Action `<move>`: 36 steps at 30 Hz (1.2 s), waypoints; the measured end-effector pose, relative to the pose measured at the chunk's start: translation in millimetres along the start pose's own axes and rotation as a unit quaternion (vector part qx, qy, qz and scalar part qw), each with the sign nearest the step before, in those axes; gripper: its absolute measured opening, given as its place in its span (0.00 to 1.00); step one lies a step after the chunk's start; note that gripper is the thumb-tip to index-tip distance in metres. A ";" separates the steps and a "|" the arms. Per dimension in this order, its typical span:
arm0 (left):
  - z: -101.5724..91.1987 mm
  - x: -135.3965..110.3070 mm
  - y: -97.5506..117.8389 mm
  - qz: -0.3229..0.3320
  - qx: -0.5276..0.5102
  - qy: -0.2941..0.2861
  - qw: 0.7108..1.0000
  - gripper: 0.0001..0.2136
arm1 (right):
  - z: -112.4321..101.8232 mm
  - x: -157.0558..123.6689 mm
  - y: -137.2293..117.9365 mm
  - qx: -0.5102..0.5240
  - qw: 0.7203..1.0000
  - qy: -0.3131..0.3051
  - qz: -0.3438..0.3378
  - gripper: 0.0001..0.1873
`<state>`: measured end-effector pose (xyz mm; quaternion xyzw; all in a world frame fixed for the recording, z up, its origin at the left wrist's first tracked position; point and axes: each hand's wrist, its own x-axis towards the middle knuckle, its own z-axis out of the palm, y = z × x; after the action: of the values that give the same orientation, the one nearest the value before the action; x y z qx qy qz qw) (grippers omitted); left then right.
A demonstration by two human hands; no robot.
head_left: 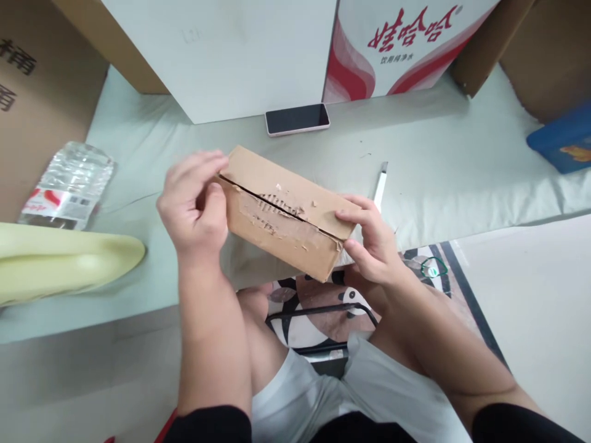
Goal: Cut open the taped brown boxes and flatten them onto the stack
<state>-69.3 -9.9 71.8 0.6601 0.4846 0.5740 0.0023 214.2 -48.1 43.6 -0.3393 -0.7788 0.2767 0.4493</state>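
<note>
A small brown cardboard box (pixel 281 212) with torn tape along its centre seam is held in the air between both hands, above my knees. My left hand (pixel 191 206) grips its left end, fingers curled over the top edge and thumb on the front face. My right hand (pixel 372 237) pinches the right end, fingers on top, thumb below. The flaps look slightly parted along the seam.
A phone (pixel 297 119) lies face up behind the box. A white utility knife (pixel 380 187) lies to the right. A crushed water bottle (pixel 69 184) and a pale yellow object (pixel 64 261) sit at left. Big cartons (pixel 221 55) stand behind; a blue item (pixel 563 144) is at far right.
</note>
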 end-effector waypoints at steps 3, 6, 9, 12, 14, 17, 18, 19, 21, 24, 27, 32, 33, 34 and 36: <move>-1.4 1.9 1.5 -0.031 -0.017 -0.021 0.999 0.15 | 4.0 -2.9 8.1 0.022 0.999 0.032 0.031 0.24; -0.5 0.7 -2.8 -0.092 -0.064 0.046 0.993 0.16 | 6.1 -4.8 17.6 0.041 0.980 0.095 0.167 0.30; 2.0 -0.1 -8.3 -0.162 -0.108 0.168 0.966 0.17 | 3.1 -5.6 20.2 0.080 0.943 0.040 0.320 0.33; 4.5 2.0 -10.2 -0.204 -0.114 0.228 0.945 0.17 | -3.2 -7.2 13.2 0.190 0.919 -0.099 0.332 0.36; 5.6 3.9 -8.5 -0.253 -0.126 0.239 0.929 0.15 | -6.2 -8.7 6.3 0.243 0.930 -0.112 0.253 0.36; 8.3 2.9 -1.1 -0.433 -0.218 0.152 0.861 0.09 | -7.2 -9.3 -2.7 0.243 0.961 -0.061 0.114 0.36; 10.2 0.9 2.5 -0.494 -0.248 0.080 0.829 0.13 | -6.8 -8.7 -5.1 0.222 0.970 -0.049 0.082 0.36; 12.8 -1.9 6.2 -0.541 -0.268 -0.005 0.797 0.20 | -6.5 -7.7 -7.2 0.191 0.979 -0.040 0.056 0.36; 19.6 -8.7 13.4 -0.583 -0.272 -0.165 0.748 0.33 | -6.2 -4.9 -10.7 0.119 0.992 -0.023 0.014 0.34; 28.8 -17.5 19.3 -0.585 -0.266 -0.289 0.710 0.35 | -7.9 -0.8 -13.4 0.044 0.998 0.009 -0.040 0.30; 31.6 -20.9 17.7 -0.598 -0.254 -0.341 0.679 0.32 | -11.1 1.9 -12.6 -0.003 0.997 0.054 -0.061 0.26; 29.5 -21.7 6.8 -0.588 -0.147 -0.396 0.690 0.33 | -14.7 3.7 -6.4 -0.082 0.990 0.094 -0.071 0.20; 29.7 -21.7 5.1 -0.578 -0.119 -0.376 0.715 0.29 | -14.5 3.4 -5.5 -0.099 0.990 0.085 -0.062 0.20; 30.3 -21.5 4.0 -0.567 -0.096 -0.347 0.741 0.25 | -13.9 2.7 -4.8 -0.112 0.990 0.077 -0.046 0.21; 32.0 -20.5 4.1 -0.550 -0.071 -0.293 0.779 0.16 | -11.4 0.3 -4.2 -0.119 0.991 0.068 -0.007 0.21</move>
<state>-39.7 -7.6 47.7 0.4150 0.6991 0.2871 0.5065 223.0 -49.1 51.9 -0.4024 -0.7761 0.1553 0.4600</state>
